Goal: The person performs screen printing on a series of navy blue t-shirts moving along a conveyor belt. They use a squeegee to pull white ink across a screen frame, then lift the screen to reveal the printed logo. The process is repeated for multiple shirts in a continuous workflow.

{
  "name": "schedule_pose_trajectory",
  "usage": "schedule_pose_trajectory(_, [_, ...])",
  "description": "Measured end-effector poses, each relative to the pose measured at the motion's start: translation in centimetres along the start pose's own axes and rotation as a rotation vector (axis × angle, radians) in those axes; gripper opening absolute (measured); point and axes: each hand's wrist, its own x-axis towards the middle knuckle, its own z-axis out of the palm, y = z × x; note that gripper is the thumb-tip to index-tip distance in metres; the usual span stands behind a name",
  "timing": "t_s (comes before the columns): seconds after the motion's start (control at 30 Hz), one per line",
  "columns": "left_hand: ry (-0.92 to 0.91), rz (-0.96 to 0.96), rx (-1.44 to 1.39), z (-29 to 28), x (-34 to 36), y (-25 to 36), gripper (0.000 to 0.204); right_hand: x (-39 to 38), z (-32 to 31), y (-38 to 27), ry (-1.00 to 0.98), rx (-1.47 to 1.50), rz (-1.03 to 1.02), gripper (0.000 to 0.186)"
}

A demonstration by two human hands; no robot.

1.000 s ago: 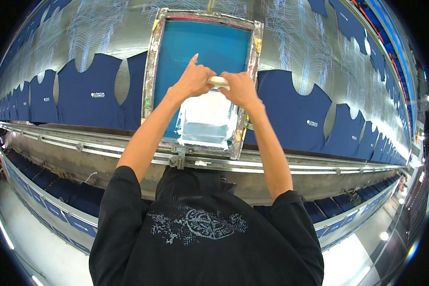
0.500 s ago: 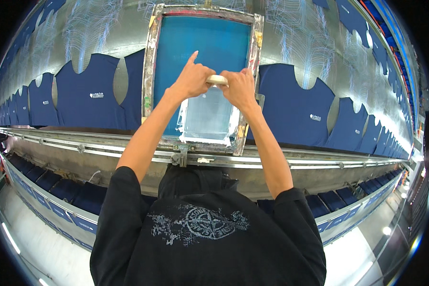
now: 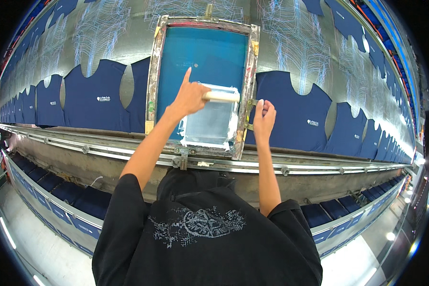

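A silk-screen printing frame (image 3: 156,76) with a worn rim and blue mesh (image 3: 207,45) lies over the long table. My left hand (image 3: 190,97) is closed on the left end of the pale squeegee handle (image 3: 224,97), its index finger stretched out over the mesh. Under and nearer than the handle is a whitish, see-through patch (image 3: 206,121) with smeared white edges. Just outside the frame's right side, my right hand (image 3: 264,118) is off the squeegee, fingers loosely curled and apart. Its thumb is close to a metal bracket (image 3: 250,102); whether they touch I cannot tell.
Dark blue shirt pieces (image 3: 93,97) with small white prints lie along the table on the left, and more shirt pieces (image 3: 295,105) on the right. A metal rail (image 3: 114,150) with stops runs along the near edge. Behind me stands another table with dark blue pieces (image 3: 88,198).
My right hand has let go of the squeegee handle and moved right, to the frame's bracket. The squeegee, still in my left hand, is a little nearer to me. The whole view has shifted slightly.
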Motion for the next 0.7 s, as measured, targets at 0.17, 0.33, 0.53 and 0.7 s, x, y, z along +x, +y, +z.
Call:
schedule_pose_trajectory(0.17, [0.324, 0.092, -0.102, 3.1, -4.1, 0.1, 0.032, 2.4, 0.0, -1.8, -0.381, 0.434, 0.430, 0.040])
schedule_pose_trajectory(0.33, [0.488, 0.072, -0.105, 7.5, -16.4, 3.2, 0.050, -0.7, 1.0, -5.8, -0.087, 0.431, 0.184, 0.034])
schedule_pose_trajectory(0.53, [0.424, -0.048, -0.042, 3.6, -22.4, -9.1, 0.054, -7.9, 14.0, -11.3, -0.118, 0.548, 0.089, 0.034])
schedule_pose_trajectory(0.7, [0.383, -0.105, -0.034, -1.8, -30.9, -23.8, 0.056, -17.2, 27.6, -19.2, -0.140, 0.530, 0.055, 0.036])
